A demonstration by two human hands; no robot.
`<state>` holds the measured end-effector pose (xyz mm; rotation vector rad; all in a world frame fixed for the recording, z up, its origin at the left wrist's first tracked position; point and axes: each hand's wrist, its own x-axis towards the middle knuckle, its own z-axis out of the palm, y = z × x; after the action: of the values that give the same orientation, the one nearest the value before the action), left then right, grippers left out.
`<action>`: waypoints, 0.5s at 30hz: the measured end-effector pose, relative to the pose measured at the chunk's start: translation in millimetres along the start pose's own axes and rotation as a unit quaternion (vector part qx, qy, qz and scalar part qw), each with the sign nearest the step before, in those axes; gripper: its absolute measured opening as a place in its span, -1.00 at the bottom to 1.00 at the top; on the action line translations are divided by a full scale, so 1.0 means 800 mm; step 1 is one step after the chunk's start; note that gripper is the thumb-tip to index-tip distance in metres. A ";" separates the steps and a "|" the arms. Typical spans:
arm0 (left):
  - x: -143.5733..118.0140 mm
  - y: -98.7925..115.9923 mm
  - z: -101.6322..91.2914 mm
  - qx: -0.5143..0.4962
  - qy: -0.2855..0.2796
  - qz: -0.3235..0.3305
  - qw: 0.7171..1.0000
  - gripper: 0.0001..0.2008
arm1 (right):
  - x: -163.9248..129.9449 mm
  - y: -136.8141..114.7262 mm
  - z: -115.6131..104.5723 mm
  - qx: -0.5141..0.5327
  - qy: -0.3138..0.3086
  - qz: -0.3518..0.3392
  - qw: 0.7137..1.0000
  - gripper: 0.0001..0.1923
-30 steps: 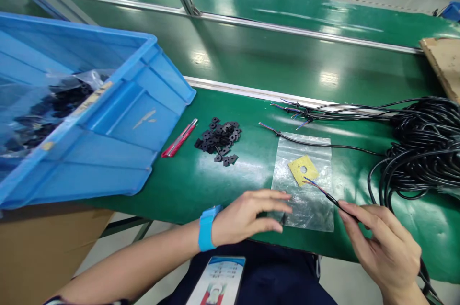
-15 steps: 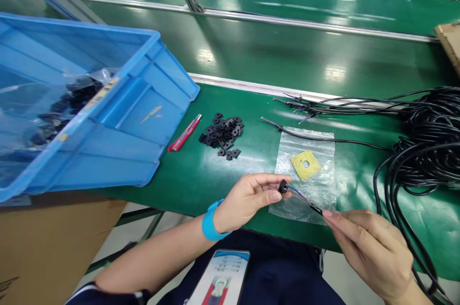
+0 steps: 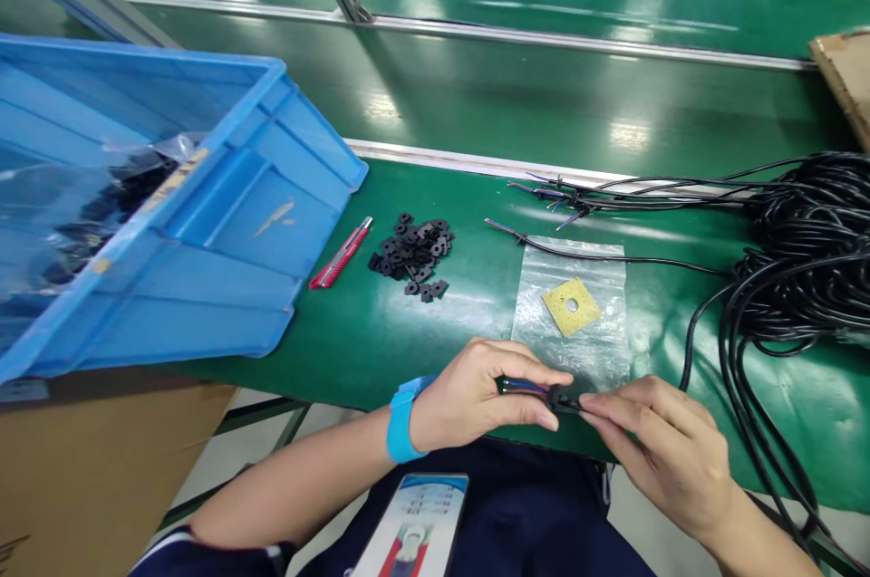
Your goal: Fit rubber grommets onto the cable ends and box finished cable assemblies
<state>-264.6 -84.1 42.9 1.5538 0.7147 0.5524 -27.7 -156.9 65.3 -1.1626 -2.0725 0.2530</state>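
Left hand [image 3: 476, 391] pinching coloured wire ends [image 3: 522, 387]; right hand [image 3: 652, 450] fingers closed on black cable [image 3: 686, 351], small black grommet [image 3: 558, 398] between, at green table [image 3: 381, 332] near edge, over plastic bag [image 3: 577, 269].

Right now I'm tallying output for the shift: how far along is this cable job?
Done: a few cable ends with black pieces fitted lie at the mat's far edge. In hand: the left hand and right hand hold a black piece on one cable's coloured wires. Left: a pile of pieces and the cable coil.

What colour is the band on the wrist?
Bright blue wristband, on the left wrist, in the head view.
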 end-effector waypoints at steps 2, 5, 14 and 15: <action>0.002 0.001 0.007 0.012 0.019 0.033 0.999 -0.66 | 0.000 -0.002 0.007 -0.014 0.020 -0.006 1.000 -0.86; 0.005 -0.002 0.014 0.031 0.049 0.095 0.994 -0.65 | -0.002 -0.002 0.013 -0.040 0.037 -0.010 0.998 -0.86; 0.015 -0.013 0.021 0.052 0.052 0.245 0.967 -0.54 | -0.003 0.001 0.014 0.126 -0.048 0.087 0.987 -0.88; 0.017 -0.013 0.021 0.056 0.047 0.248 0.966 -0.55 | -0.002 0.000 0.014 0.143 -0.057 0.097 0.983 -0.88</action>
<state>-244.3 -85.9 29.8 1.8335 0.4257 0.9747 -34.4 -156.3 56.4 -1.1938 -1.9393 0.7019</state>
